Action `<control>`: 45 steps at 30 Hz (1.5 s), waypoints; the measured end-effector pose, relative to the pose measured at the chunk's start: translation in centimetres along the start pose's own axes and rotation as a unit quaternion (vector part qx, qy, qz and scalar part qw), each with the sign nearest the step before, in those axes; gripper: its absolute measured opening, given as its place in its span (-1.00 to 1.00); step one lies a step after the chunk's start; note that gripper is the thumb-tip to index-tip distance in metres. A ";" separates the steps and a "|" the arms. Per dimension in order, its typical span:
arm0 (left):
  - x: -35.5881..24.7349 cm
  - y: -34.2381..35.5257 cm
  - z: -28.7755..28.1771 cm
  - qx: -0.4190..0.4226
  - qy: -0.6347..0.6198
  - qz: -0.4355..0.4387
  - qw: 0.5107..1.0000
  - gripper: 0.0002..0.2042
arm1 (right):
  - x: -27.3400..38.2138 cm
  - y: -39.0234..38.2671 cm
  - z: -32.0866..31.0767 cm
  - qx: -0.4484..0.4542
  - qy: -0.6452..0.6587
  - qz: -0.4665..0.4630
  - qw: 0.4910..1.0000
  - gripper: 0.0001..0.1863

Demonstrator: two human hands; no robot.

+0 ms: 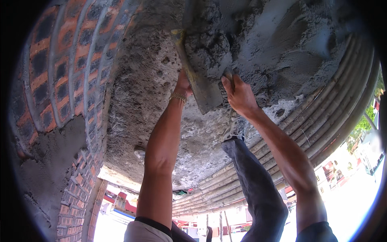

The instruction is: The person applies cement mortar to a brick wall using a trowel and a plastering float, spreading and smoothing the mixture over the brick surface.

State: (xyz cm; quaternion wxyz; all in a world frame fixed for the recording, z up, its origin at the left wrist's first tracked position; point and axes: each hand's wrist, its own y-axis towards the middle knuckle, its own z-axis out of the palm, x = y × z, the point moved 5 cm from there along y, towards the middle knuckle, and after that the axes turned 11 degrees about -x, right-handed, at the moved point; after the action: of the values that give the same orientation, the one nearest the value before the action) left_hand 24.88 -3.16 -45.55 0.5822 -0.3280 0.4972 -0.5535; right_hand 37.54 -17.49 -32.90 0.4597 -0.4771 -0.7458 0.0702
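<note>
I have the wet mortar as my landmark, and the flat board lies at its left, near-side edge. I read the board's long axis as a slant: the narrow end points away from the person and a little left, alongside the mortar, while the broad end points back toward the person and slightly right, on the mortar's near side. The left hand, with a bracelet at its wrist, meets the board's left edge, across the board from the mortar; its fingers are hidden from me, so I cannot tell how they close. The right hand is at the mortar's near edge, thumb and fingers curled together around a grey stub whose full shape I can't make out. Nearer the person than the mortar, I see a shoe below that hand. A row of poles curves along the mortar's right and near sides, and a brick wall stands well apart to its left.
</note>
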 end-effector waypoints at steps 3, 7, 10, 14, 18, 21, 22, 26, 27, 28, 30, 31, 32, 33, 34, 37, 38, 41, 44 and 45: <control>3.7 -3.8 1.0 0.015 -0.068 -0.023 0.997 -0.41 | 3.6 -6.8 -3.6 -0.058 -0.022 -0.031 0.998 -0.68; 4.6 -14.2 2.8 -0.002 -0.077 -0.017 0.997 -0.42 | 14.1 -16.8 -10.6 -0.069 -0.044 -0.059 0.995 -0.77; 4.2 -25.6 3.8 -0.009 -0.074 -0.005 0.997 -0.43 | 23.6 -26.0 -16.2 -0.071 -0.085 -0.105 0.988 -0.76; 2.5 -41.8 6.7 0.024 -0.065 0.030 0.997 -0.43 | 32.8 -39.5 -23.0 -0.093 -0.144 -0.160 0.972 -0.64; -6.7 -59.0 7.8 0.045 -0.042 0.151 0.987 -0.44 | 38.0 -48.8 -28.8 -0.094 -0.165 -0.313 0.930 -0.40; -9.0 -70.0 5.4 0.063 -0.145 0.245 0.956 -0.44 | 49.2 -55.1 -31.6 -0.001 -0.315 -0.423 0.849 -0.44; -9.7 -73.4 4.7 0.073 -0.168 0.280 0.942 -0.44 | 51.4 -56.6 -31.5 0.021 -0.288 -0.472 0.833 -0.45; -13.7 -83.8 -1.0 0.137 -0.260 0.396 0.870 -0.45 | 62.2 -63.2 -30.4 0.092 -0.209 -0.541 0.810 -0.62; -14.0 -85.8 -3.9 0.136 -0.298 0.429 0.842 -0.45 | 64.1 -64.0 -28.7 0.130 -0.209 -0.561 0.791 -0.65; -14.7 -87.1 -6.1 0.139 -0.329 0.450 0.818 -0.45 | 65.6 -64.2 -27.7 0.155 -0.211 -0.567 0.781 -0.67; -15.9 -89.2 -11.2 0.128 -0.385 0.494 0.769 -0.48 | 70.2 -66.4 -26.0 0.199 -0.205 -0.602 0.746 -0.68; -16.1 -89.2 -13.9 0.121 -0.414 0.511 0.743 -0.50 | 72.1 -67.6 -25.1 0.202 -0.215 -0.607 0.738 -0.71; -16.1 -87.9 -17.0 0.149 -0.465 0.489 0.722 -0.51 | 74.0 -68.7 -24.1 0.209 -0.223 -0.613 0.728 -0.73; -15.6 -86.7 -19.3 0.175 -0.516 0.463 0.699 -0.51 | 75.6 -69.4 -23.5 0.237 -0.259 -0.579 0.736 -0.73; -15.5 -86.8 -20.9 0.158 -0.528 0.475 0.686 -0.51 | 77.8 -70.1 -23.2 0.260 -0.286 -0.551 0.740 -0.73; -17.4 -89.5 -23.1 0.185 -0.554 0.485 0.651 -0.50 | 80.4 -69.3 -24.0 0.212 -0.233 -0.570 0.759 -0.74; -17.6 -89.1 -24.1 0.166 -0.575 0.481 0.641 -0.51 | 81.0 -68.9 -24.7 0.177 -0.194 -0.593 0.761 -0.75; -19.0 -86.5 -27.8 0.167 -0.632 0.464 0.598 -0.53 | 79.3 -64.3 -25.6 0.160 -0.219 -0.342 0.900 -0.78; -24.0 -89.8 -29.5 0.004 -0.579 0.514 0.633 -0.53 | 73.0 -59.4 -26.7 0.138 -0.178 -0.205 0.952 -0.80; -26.1 -90.8 -30.4 -0.066 -0.589 0.534 0.603 -0.55 | 70.3 -57.7 -26.5 0.139 -0.166 -0.173 0.961 -0.80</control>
State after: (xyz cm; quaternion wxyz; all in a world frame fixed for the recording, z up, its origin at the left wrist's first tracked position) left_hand -29.88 11.68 35.95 0.9178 -0.2963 0.1685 0.2034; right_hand 11.57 -2.63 56.99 0.3967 -0.2534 -0.8656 0.1707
